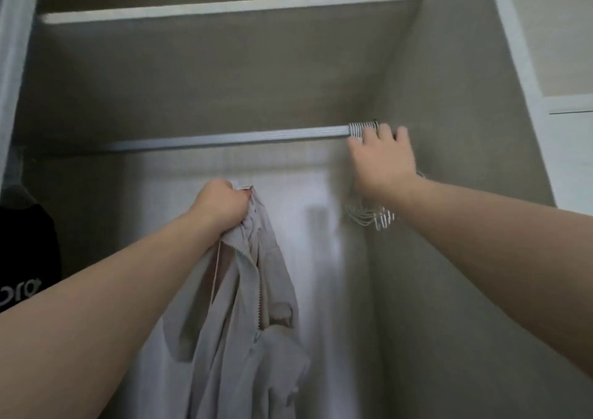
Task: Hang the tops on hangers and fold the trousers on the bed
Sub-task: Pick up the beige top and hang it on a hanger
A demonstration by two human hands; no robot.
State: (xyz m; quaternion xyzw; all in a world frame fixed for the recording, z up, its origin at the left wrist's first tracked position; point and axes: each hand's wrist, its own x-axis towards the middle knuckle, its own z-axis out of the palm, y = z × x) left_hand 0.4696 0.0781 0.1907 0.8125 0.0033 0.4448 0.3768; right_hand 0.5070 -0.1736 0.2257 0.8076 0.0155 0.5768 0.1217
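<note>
Head view. My left hand (221, 205): fist clenched on bunched beige zip top (250, 306), which hangs free below it. My right hand (380, 158): at packed hangers (361, 129) on rail (224, 137) end, grip unclear. Risk: tangled hooks, neighbours falling when I pull one.

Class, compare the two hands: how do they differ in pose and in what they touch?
Left hand is a fist gripping the beige top; right hand has fingers extended at the hangers. Left hand is lower, below the rail; right hand reaches it. Both are raised.
</note>
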